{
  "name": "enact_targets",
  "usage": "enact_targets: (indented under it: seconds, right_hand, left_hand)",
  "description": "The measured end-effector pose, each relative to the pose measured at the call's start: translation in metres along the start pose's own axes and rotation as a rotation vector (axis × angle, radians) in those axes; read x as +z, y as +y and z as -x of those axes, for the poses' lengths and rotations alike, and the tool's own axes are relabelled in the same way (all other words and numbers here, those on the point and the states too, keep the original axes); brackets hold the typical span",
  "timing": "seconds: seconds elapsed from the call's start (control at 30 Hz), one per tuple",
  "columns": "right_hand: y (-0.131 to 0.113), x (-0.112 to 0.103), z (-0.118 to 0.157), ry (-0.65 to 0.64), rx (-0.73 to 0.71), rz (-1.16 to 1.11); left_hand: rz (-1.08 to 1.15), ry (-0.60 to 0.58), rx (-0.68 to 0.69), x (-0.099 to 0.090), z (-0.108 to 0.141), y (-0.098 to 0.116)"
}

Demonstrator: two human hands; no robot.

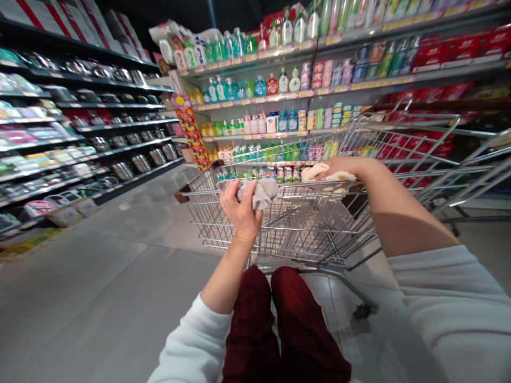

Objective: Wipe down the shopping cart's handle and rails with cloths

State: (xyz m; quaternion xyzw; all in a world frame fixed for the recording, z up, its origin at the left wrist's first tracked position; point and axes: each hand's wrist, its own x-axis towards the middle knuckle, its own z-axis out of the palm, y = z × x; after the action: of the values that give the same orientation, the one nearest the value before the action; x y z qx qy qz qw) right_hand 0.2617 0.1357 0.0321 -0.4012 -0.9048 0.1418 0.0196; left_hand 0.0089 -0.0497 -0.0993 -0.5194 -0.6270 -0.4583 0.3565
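Left hand (pixel 241 210): clamped on the grey cloth (pixel 265 196), fingers bent over the near top rail of the cart.
Right hand (pixel 341 166): closed on the cream cloth (pixel 315 173); some of its fingers are hidden in the folds.
Hands: well apart from each other, one cloth in each.
Grey cloth: bunched against the near rail, part of it sticking out to the right of the left hand.
Cream cloth: farther right along the cart, crumpled at the top rail under the right hand.
Cart (pixel 295 231): wire, side-on, just in front of the person's knees; a wheel (pixel 363 310) shows low on the right.
Trousers (pixel 295 319): dark red, both knees bent close to the cart.
Sleeves (pixel 195 340): white, ending below the elbows.
Shelves ahead: rows of bottles (pixel 221 89), tubs (pixel 319 74) and red boxes (pixel 433 53).
Shelves on the left: metal pots (pixel 122 170), stacked goods.
Floor (pixel 104 298): grey tiles.
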Motion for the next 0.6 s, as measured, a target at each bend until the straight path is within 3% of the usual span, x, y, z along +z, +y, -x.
enact_targets:
  seconds: [0.13,0.3,0.47,0.6]
  right_hand:
    - [-0.004,-0.002,0.003,0.006,0.026,0.010]
    - [-0.007,-0.003,0.004,0.023,0.049,0.025]
    - [-0.009,-0.004,0.003,0.028,0.062,0.034]
    - [-0.011,-0.003,0.002,0.035,0.027,0.006]
  left_hand:
    - [0.069,-0.119,0.137,0.020,0.000,0.012]
    - [0.100,-0.271,0.214,0.045,0.050,-0.007]
    - [0.088,-0.457,0.182,0.045,0.097,-0.026]
    - [0.072,-0.506,0.151,0.041,0.118,-0.029]
